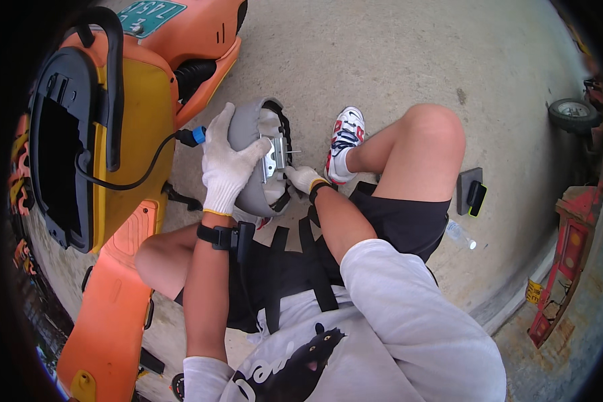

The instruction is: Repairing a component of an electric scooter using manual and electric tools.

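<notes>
A grey scooter seat (244,128) stands on edge between my legs, its pale underside and dark rim turned to the right. On the underside sits a silver metal bracket (274,158), with a thin pin or bolt sticking out to its right. My left hand (229,161), in a white knitted glove, grips the seat: the fingers lie over the grey cover and the thumb presses on the bracket. My right hand (303,178), also gloved, is closed at the bracket's lower right edge. Whatever its fingertips hold is hidden.
To the left stands an orange and yellow scooter (137,87) with an open seat compartment (57,161). A black cable with a blue connector (199,135) hangs from it. Right of my leg lie a dark flat box (467,191) and a clear bottle (459,234). A rusty red frame (569,248) stands far right.
</notes>
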### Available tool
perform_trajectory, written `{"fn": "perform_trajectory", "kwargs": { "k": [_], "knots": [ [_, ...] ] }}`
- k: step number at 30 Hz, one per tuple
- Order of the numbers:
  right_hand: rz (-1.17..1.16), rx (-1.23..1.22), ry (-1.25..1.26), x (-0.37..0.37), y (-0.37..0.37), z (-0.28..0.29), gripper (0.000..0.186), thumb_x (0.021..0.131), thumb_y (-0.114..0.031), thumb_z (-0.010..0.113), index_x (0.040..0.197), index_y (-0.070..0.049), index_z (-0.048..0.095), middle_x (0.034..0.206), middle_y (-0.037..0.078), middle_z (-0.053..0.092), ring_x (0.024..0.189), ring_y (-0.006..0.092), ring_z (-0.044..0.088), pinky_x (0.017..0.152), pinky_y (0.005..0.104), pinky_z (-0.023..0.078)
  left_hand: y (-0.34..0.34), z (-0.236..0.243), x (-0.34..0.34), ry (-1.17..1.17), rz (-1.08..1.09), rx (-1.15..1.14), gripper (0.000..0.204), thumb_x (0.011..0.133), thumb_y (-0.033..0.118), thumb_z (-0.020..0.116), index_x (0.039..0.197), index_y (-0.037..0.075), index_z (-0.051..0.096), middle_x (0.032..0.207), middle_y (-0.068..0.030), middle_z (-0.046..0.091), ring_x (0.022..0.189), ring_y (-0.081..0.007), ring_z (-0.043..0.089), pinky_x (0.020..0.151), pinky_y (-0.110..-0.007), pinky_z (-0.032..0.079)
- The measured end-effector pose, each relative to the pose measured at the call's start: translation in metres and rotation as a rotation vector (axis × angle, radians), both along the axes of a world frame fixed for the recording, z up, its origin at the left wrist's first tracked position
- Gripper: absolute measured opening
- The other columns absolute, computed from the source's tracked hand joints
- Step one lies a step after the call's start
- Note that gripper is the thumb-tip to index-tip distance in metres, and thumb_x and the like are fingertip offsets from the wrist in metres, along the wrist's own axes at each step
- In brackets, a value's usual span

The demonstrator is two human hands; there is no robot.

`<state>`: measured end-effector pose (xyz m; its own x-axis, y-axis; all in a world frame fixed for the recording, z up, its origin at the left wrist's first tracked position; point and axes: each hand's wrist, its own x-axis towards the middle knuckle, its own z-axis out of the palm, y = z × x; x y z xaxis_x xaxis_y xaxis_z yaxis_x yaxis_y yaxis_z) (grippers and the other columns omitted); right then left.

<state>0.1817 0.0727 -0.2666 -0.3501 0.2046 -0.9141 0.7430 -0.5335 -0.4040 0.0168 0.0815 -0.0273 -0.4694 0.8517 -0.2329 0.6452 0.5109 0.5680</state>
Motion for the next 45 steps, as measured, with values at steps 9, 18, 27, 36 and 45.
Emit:
{"fn": "perform_trajectory", "kwargs": {
  "k": [9,18,27,36,45],
  "knots": [
    [0.069,-0.195,0.035,0.002,0.011,0.057,0.028,0.088,-0.027,0.068,0.090,0.001,0.069,0.077,0.010,0.069,0.057,0.0189,0.064,0.047,0.0334,0.051,0.000,0.001,-0.019,0.014,0.017,-0.001,0.091,0.068,0.041,0.079,0.146,0.009,0.043,0.144,-0.0172,0.046,0.131,-0.0325,0.047,0.109,-0.040,0.039],
    [0.230,-0.085,-0.044,-0.010,0.014,0.057,0.027,0.087,-0.020,0.067,0.096,0.004,0.071,0.087,0.016,0.073,0.073,0.0263,0.072,0.068,0.0419,0.058,-0.006,0.001,-0.020,0.041,0.028,-0.007,0.092,0.067,0.041,0.081,0.146,0.010,0.044,0.144,-0.0170,0.047,0.132,-0.0317,0.047,0.111,-0.039,0.038],
    [0.618,0.470,-0.336,-0.016,-0.033,-0.034,0.032,0.080,-0.023,0.068,0.110,-0.012,0.073,0.121,0.015,0.067,0.113,0.0309,0.064,0.094,0.0406,0.053,0.006,0.006,-0.015,0.033,0.028,-0.053,0.092,0.067,0.042,0.079,0.146,0.012,0.043,0.146,-0.0165,0.044,0.134,-0.0318,0.044,0.112,-0.039,0.037],
    [0.728,0.338,-0.289,-0.024,-0.020,-0.061,0.043,0.084,-0.036,0.063,0.116,-0.009,0.070,0.125,0.016,0.065,0.117,0.0340,0.062,0.096,0.0407,0.051,0.002,0.000,-0.008,0.054,0.027,-0.049,0.092,0.068,0.041,0.079,0.147,0.013,0.042,0.148,-0.0166,0.042,0.136,-0.0329,0.042,0.112,-0.040,0.036],
    [0.363,0.363,-0.247,-0.019,-0.003,-0.008,0.049,0.085,-0.043,0.060,0.113,-0.005,0.070,0.123,0.022,0.063,0.118,0.0367,0.060,0.097,0.0423,0.050,-0.006,-0.005,-0.010,0.088,0.024,-0.011,0.092,0.068,0.045,0.078,0.147,0.013,0.041,0.147,-0.0154,0.041,0.134,-0.0350,0.042,0.111,-0.042,0.037]
  ]
}}
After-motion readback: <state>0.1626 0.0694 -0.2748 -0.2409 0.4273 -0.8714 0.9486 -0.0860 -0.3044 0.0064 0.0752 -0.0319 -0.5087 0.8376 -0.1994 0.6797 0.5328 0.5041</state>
